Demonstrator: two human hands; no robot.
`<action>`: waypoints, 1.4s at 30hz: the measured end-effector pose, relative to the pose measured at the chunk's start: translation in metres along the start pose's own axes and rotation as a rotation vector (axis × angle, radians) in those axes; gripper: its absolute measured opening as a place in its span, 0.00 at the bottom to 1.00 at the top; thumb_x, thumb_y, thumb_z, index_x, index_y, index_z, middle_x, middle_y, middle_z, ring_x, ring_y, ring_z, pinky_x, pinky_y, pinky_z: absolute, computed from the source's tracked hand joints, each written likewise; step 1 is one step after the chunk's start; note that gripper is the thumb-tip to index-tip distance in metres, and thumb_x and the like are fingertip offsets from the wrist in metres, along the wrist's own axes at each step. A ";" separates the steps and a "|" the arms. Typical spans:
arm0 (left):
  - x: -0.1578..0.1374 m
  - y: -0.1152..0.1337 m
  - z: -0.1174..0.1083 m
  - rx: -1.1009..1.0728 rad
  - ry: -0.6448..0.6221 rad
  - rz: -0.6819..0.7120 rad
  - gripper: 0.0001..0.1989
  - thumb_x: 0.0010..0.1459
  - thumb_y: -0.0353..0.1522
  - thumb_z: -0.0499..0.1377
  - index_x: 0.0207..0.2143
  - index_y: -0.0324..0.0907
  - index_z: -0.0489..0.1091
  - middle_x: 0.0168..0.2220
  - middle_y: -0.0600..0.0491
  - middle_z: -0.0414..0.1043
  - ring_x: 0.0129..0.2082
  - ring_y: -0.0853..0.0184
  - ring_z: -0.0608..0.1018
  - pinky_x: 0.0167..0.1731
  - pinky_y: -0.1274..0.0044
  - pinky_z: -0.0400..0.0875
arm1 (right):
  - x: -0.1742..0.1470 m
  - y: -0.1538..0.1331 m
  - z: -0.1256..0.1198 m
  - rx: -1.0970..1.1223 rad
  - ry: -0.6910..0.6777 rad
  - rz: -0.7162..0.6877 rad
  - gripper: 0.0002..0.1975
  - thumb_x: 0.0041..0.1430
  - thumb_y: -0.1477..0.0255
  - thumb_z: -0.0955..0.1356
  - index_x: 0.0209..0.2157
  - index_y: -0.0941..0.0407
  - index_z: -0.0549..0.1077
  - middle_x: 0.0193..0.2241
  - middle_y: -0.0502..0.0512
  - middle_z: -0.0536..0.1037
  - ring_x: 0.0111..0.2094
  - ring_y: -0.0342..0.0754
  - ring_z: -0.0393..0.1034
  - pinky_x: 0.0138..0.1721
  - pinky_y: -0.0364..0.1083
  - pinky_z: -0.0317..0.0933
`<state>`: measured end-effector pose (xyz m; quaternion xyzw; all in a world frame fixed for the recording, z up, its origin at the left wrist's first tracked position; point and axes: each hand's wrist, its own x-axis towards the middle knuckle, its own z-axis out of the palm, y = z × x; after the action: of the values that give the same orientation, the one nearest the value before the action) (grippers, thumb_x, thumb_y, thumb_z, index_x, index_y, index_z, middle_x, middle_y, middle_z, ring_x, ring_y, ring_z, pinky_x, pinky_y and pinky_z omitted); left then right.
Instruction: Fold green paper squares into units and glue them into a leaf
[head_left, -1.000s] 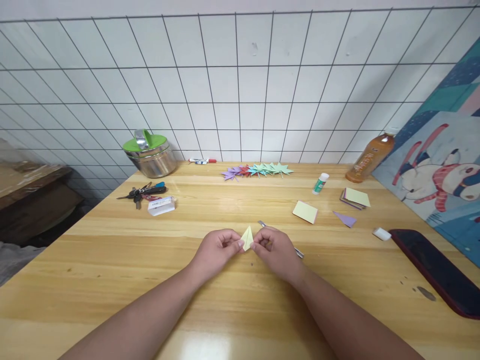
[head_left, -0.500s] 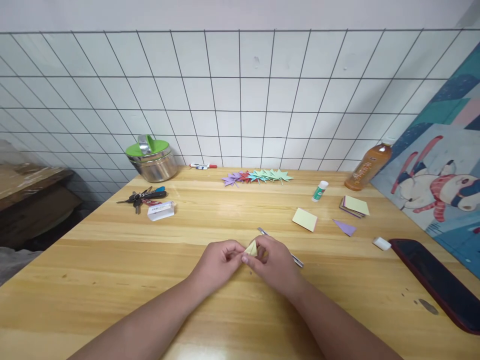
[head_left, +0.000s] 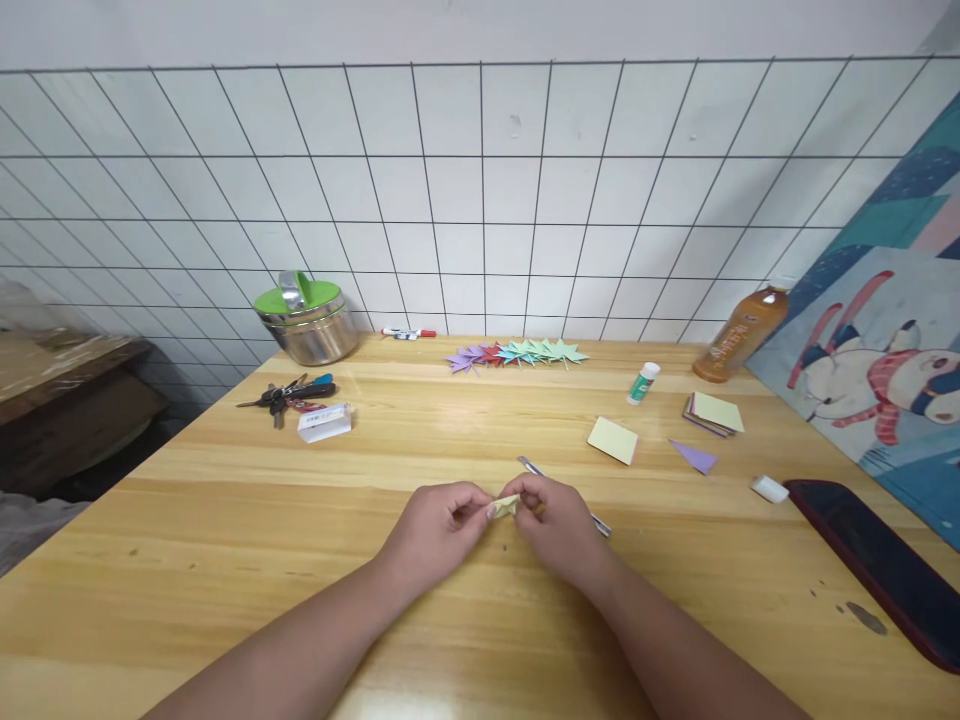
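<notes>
Between my fingertips is a small piece of folded pale yellow paper (head_left: 505, 506). My left hand (head_left: 441, 525) pinches its left end between thumb and fingers. On the other side, my right hand (head_left: 559, 520) grips the right end, its curled fingers hiding part of the paper. Beneath and behind my right hand lies a thin metal ruler-like strip (head_left: 601, 525), its middle covered. Farther back, folded pointed paper pieces in purple, red, blue and green (head_left: 517, 353) form a row near the wall.
Right of my hands are a yellow paper stack (head_left: 613, 440), another paper stack (head_left: 712, 413), a purple paper triangle (head_left: 694, 456), a glue stick (head_left: 643, 383), an eraser (head_left: 769, 489), a phone (head_left: 877, 560) and a bottle (head_left: 741, 335). Keys (head_left: 289, 394), a small box (head_left: 324, 422) and a lidded pot (head_left: 311, 320) stand left.
The yellow paper has turned from an upright triangle to a flatter, narrower shape between my fingers. My right thumb has shifted back from its front. The view has moved slightly.
</notes>
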<state>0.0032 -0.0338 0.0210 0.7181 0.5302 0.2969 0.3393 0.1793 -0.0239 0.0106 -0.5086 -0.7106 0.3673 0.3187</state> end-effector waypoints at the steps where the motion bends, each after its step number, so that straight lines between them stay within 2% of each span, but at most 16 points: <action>1: 0.000 0.000 0.000 -0.018 -0.006 0.001 0.09 0.55 0.35 0.54 0.30 0.43 0.74 0.28 0.56 0.77 0.28 0.69 0.75 0.28 0.81 0.65 | 0.000 0.000 0.000 -0.008 -0.003 -0.004 0.11 0.48 0.80 0.60 0.28 0.54 0.70 0.21 0.45 0.71 0.21 0.40 0.63 0.22 0.38 0.53; 5: 0.000 -0.002 0.001 -0.122 -0.019 -0.026 0.09 0.55 0.35 0.54 0.31 0.41 0.71 0.27 0.54 0.75 0.28 0.68 0.75 0.28 0.80 0.66 | 0.000 -0.001 -0.001 -0.001 -0.040 -0.015 0.07 0.52 0.76 0.61 0.28 0.54 0.70 0.22 0.46 0.72 0.22 0.41 0.65 0.24 0.39 0.55; 10: 0.002 -0.005 0.006 -0.356 -0.056 -0.090 0.08 0.54 0.36 0.56 0.32 0.40 0.69 0.25 0.55 0.73 0.25 0.69 0.74 0.27 0.80 0.66 | -0.002 -0.003 0.000 -0.021 -0.036 -0.073 0.05 0.55 0.73 0.62 0.32 0.53 0.68 0.23 0.46 0.72 0.25 0.43 0.67 0.26 0.40 0.57; 15: 0.009 -0.006 0.004 -0.582 -0.031 -0.239 0.11 0.50 0.37 0.61 0.32 0.38 0.68 0.24 0.54 0.73 0.26 0.69 0.76 0.28 0.80 0.69 | -0.005 -0.005 -0.006 0.071 0.015 -0.086 0.12 0.56 0.74 0.61 0.43 0.51 0.60 0.24 0.44 0.72 0.23 0.41 0.66 0.25 0.40 0.58; 20: 0.011 -0.003 -0.002 -0.664 -0.018 -0.306 0.15 0.47 0.39 0.63 0.33 0.37 0.68 0.24 0.53 0.74 0.25 0.69 0.77 0.26 0.81 0.69 | -0.007 -0.006 -0.016 -0.022 -0.022 -0.303 0.18 0.53 0.82 0.59 0.43 0.51 0.65 0.36 0.51 0.73 0.37 0.43 0.68 0.35 0.42 0.62; 22: 0.011 -0.001 -0.003 -0.688 -0.017 -0.329 0.17 0.45 0.39 0.64 0.33 0.37 0.69 0.23 0.53 0.74 0.24 0.69 0.77 0.25 0.81 0.69 | -0.007 -0.004 -0.016 -0.079 -0.026 -0.342 0.20 0.51 0.83 0.60 0.43 0.51 0.67 0.38 0.52 0.73 0.41 0.45 0.67 0.38 0.43 0.63; 28: 0.009 0.003 -0.004 -0.738 -0.051 -0.354 0.20 0.43 0.39 0.66 0.35 0.36 0.70 0.26 0.51 0.76 0.24 0.69 0.78 0.26 0.80 0.70 | -0.002 0.002 -0.011 -0.098 -0.023 -0.270 0.12 0.52 0.80 0.64 0.38 0.52 0.71 0.36 0.52 0.74 0.38 0.46 0.69 0.40 0.46 0.64; 33: 0.008 0.003 -0.003 -0.743 -0.066 -0.346 0.19 0.43 0.38 0.66 0.35 0.36 0.72 0.28 0.50 0.77 0.25 0.69 0.78 0.27 0.80 0.70 | -0.001 -0.002 -0.013 -0.065 -0.001 -0.261 0.06 0.54 0.75 0.65 0.32 0.53 0.73 0.33 0.52 0.75 0.35 0.45 0.69 0.37 0.45 0.64; 37: 0.007 0.002 -0.002 -0.755 -0.056 -0.348 0.18 0.43 0.38 0.66 0.34 0.36 0.72 0.26 0.51 0.76 0.26 0.68 0.78 0.27 0.80 0.70 | -0.001 -0.002 -0.012 0.047 -0.014 -0.225 0.05 0.52 0.75 0.66 0.31 0.53 0.72 0.32 0.51 0.75 0.35 0.44 0.69 0.32 0.41 0.65; 42: 0.005 0.001 -0.001 -0.919 -0.070 -0.363 0.12 0.47 0.35 0.65 0.33 0.37 0.72 0.30 0.51 0.76 0.29 0.70 0.78 0.30 0.82 0.71 | 0.000 -0.002 -0.009 0.126 0.051 -0.137 0.02 0.51 0.73 0.67 0.29 0.54 0.73 0.28 0.49 0.75 0.30 0.43 0.70 0.27 0.39 0.63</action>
<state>0.0042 -0.0289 0.0224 0.3999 0.4491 0.4120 0.6846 0.1863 -0.0229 0.0168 -0.4467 -0.7108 0.3755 0.3927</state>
